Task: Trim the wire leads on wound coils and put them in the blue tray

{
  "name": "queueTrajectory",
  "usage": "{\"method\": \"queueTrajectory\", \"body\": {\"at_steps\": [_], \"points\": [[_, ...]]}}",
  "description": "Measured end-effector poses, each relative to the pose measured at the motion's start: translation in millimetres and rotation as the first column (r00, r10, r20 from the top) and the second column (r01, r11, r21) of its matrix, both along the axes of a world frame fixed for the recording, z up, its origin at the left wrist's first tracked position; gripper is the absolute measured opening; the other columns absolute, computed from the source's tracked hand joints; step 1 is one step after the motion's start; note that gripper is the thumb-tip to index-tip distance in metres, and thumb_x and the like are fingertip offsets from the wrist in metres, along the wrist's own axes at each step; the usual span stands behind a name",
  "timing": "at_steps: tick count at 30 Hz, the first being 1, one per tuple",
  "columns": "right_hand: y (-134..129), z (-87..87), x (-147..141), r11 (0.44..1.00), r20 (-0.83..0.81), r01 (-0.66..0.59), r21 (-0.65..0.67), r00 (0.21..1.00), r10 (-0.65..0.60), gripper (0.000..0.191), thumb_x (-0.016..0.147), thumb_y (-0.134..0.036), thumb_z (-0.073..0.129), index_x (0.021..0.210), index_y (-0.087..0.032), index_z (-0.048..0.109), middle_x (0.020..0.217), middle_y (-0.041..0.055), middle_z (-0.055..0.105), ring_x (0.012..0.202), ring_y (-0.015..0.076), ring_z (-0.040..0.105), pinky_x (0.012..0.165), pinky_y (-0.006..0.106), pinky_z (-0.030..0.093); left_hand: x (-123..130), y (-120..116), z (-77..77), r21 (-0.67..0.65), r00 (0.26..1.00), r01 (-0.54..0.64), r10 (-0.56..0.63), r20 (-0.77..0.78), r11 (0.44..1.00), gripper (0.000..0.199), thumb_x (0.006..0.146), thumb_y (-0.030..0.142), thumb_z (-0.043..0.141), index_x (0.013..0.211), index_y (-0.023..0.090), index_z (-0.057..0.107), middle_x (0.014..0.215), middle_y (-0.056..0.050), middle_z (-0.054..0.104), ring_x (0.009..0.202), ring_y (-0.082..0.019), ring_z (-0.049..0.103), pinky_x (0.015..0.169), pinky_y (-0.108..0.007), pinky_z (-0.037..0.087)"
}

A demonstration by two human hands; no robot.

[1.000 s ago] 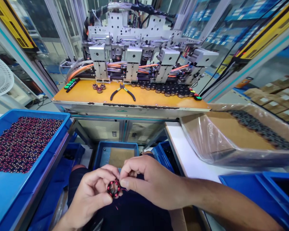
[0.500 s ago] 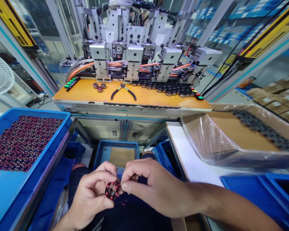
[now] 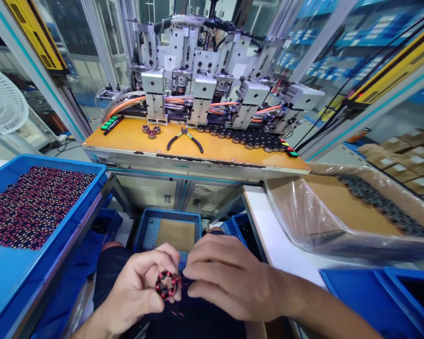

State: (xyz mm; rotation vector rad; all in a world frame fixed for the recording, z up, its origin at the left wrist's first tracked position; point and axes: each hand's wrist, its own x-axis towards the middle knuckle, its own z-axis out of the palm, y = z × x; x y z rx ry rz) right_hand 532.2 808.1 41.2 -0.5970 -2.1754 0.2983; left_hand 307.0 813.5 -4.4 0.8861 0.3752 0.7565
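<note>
A small black ring with red wire coils [image 3: 166,285] is pinched between the thumb and fingers of my left hand [image 3: 141,282], its round opening facing me. Thin red wire ends stick out from its right side. Just right of these wires is my right hand [image 3: 229,278], with its fingers extended and slightly bent, the fingertips apart from the ring. Nothing shows in its grasp. Both hands are above my dark-clothed lap.
A blue tray [image 3: 101,176] of red-black rings stands left. Ahead, an orange bench [image 3: 127,143] bears pliers [image 3: 184,137], a few rings and several dark parts below a machine [image 3: 205,89]. At right is a plastic-lined box [image 3: 325,235]; a blue bin [image 3: 200,226] is below.
My right hand has let go near the ring's edge, its fingers now straighter and spread from the pinch. The red wire ends show more clearly. The view has shifted slightly.
</note>
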Motion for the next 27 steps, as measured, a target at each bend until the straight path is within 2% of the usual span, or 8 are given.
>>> {"method": "queueTrajectory", "body": {"at_steps": [2,7,14,17,21,24,26,27], "points": [[2,-1.9,-6,0.997,-0.022,-0.042,0.064,0.999,0.043,0.010,0.095,-0.017,0.061,0.099,-0.008,0.064,0.087,0.0069,0.070,0.081,0.0135,0.064,0.077,0.027,0.054,2,0,-0.9,-0.035,0.999,0.039,-0.038,0.037,0.999,0.029,0.074,0.034,0.084,0.098,0.021,0.074,0.097,0.000,0.052,0.072,-0.005,0.063,0.065,-0.013,0.047],[8,-5.9,-15,0.989,-0.105,-0.105,0.105,0.988,0.116,0.011,0.093,-0.016,0.064,0.095,-0.006,0.066,0.082,0.0093,0.071,0.073,0.0151,0.063,0.067,0.028,0.053,5,-3,0.1,-0.047,0.995,0.075,-0.072,0.067,0.996,0.029,0.074,0.033,0.083,0.099,0.021,0.074,0.096,0.000,0.053,0.071,-0.005,0.061,0.063,-0.013,0.048],[8,-11.6,-20,0.992,-0.174,-0.094,0.090,0.979,0.108,0.010,0.095,-0.013,0.060,0.087,-0.010,0.066,0.075,0.0068,0.070,0.067,0.0137,0.061,0.061,0.028,0.050,4,-1,4.9,-0.043,1.000,0.025,-0.025,0.018,0.999,0.029,0.072,0.035,0.085,0.097,0.024,0.076,0.094,0.000,0.052,0.070,-0.005,0.057,0.063,-0.014,0.047],[3,-16.6,-24,0.999,-0.228,-0.039,0.008,0.973,0.040,0.011,0.095,-0.012,0.058,0.087,-0.009,0.066,0.074,0.0068,0.069,0.068,0.0128,0.063,0.063,0.026,0.051,4,2,4.8,0.095,0.997,-0.064,0.068,-0.047,0.993,0.028,0.072,0.032,0.085,0.098,0.024,0.077,0.093,-0.001,0.053,0.077,-0.007,0.055,0.068,-0.015,0.047],[-7,-25.0,-33,0.986,-0.314,0.072,-0.152,0.942,-0.117,0.011,0.097,-0.015,0.056,0.090,-0.012,0.064,0.075,0.0049,0.067,0.068,0.0106,0.062,0.064,0.022,0.052,4,3,0.8,0.336,0.972,-0.175,0.216,-0.089,0.925,0.027,0.080,0.026,0.079,0.106,0.031,0.077,0.101,-0.004,0.058,0.086,-0.011,0.058,0.076,-0.019,0.050],[-11,-31.1,-39,0.979,-0.360,0.160,-0.124,0.913,-0.194,0.013,0.099,-0.017,0.053,0.088,-0.015,0.061,0.074,0.0034,0.065,0.068,0.0110,0.061,0.063,0.023,0.051,4,2,-3.0,0.405,0.933,-0.253,0.332,-0.137,0.879,0.044,0.074,0.036,0.083,0.117,0.034,0.072,0.105,-0.004,0.062,0.088,-0.014,0.063,0.079,-0.022,0.053],[-11,-34.1,-40,0.982,-0.349,0.179,-0.067,0.917,-0.191,0.015,0.099,-0.017,0.050,0.088,-0.015,0.060,0.073,0.0036,0.063,0.067,0.0119,0.060,0.062,0.025,0.051,4,0,-4.4,0.497,0.880,-0.285,0.429,-0.202,0.820,0.057,0.065,0.045,0.086,0.118,0.031,0.072,0.096,-0.003,0.065,0.082,-0.014,0.063,0.076,-0.020,0.054],[-10,-35.2,-40,0.983,-0.337,0.176,-0.045,0.924,-0.181,0.015,0.099,-0.016,0.050,0.088,-0.015,0.060,0.073,0.0037,0.063,0.066,0.0121,0.060,0.061,0.025,0.051,3,-1,-4.7,0.562,0.849,-0.281,0.475,-0.234,0.778,0.056,0.065,0.046,0.087,0.117,0.030,0.073,0.089,-0.002,0.066,0.079,-0.013,0.063,0.074,-0.019,0.054]]}}
